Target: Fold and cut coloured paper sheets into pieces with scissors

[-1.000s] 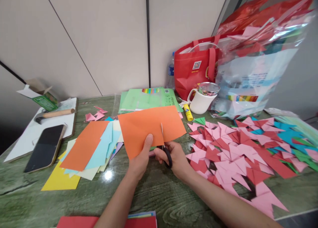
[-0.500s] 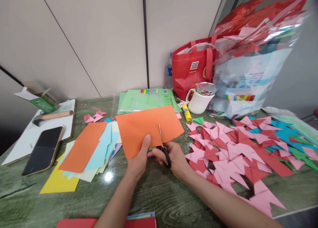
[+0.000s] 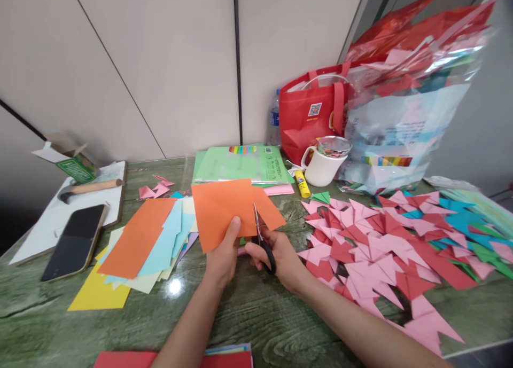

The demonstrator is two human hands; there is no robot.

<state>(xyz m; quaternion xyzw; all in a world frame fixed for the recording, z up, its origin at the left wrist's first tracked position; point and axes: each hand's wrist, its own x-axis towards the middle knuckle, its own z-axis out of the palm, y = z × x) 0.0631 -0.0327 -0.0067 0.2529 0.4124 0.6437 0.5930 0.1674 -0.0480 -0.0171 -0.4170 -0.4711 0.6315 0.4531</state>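
My left hand (image 3: 222, 256) pinches the lower edge of an orange paper sheet (image 3: 224, 208) held above the green table, thumb on top. My right hand (image 3: 280, 256) grips black-handled scissors (image 3: 262, 242), with the blades pointing up into the sheet near its middle. The part of the sheet right of the blades (image 3: 269, 210) hangs lower and tilted. A stack of coloured sheets (image 3: 148, 240) with an orange one on top lies just to the left of my left hand.
Many folded pink, red and blue paper shapes (image 3: 385, 240) cover the table's right side. A white mug (image 3: 323, 162), yellow glue stick (image 3: 302, 184), red bag (image 3: 310, 117), plastic bag (image 3: 404, 101) and green paper pack (image 3: 238, 165) stand behind. A phone (image 3: 74, 242) and hammer (image 3: 88, 187) lie at left.
The scissor cut has run further up the orange sheet, and the right part of the sheet has dropped and turned. Both hands stay in nearly the same place.
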